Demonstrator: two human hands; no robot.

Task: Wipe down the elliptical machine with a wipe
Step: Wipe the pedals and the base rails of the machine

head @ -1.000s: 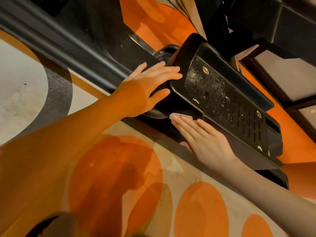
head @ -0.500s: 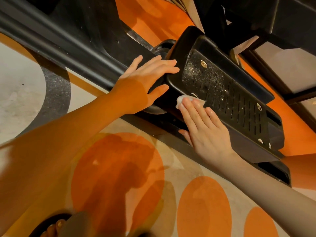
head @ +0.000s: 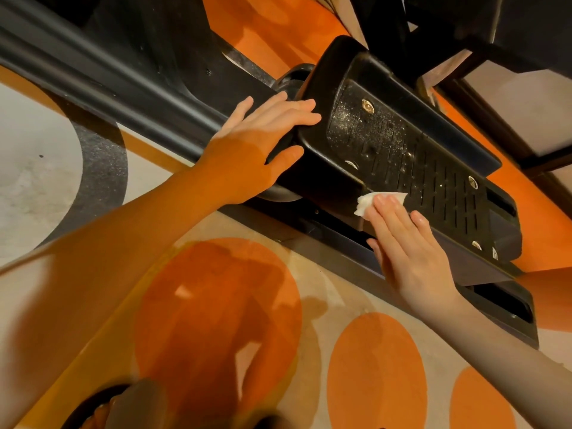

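My left hand lies spread over the near end of the pedal, fingers straight across its rounded lip and thumb tucked along the side. It grips nothing; it is only a brace, I judge, so the pedal won't swing while I rub.

My right hand presses the wipe flat against the pedal's lower edge. The fingers are straight and together on top of the cloth, not curled round it. A crumpled white corner shows past my fingertips. Flat fingers spread the pressure and let the cloth slide along the rim.

The pedal tread is black ribbed plastic with slots and metal screws. It is speckled with pale dust or droplets near the upper end, so I judge that part not yet wiped clean.

A dark rail runs diagonally beneath the pedal. More black frame crowds the top right.

The floor is pale, painted with big orange ovals and a grey speckled ring at left. The light is warm and dim, and my arms cast shadows.
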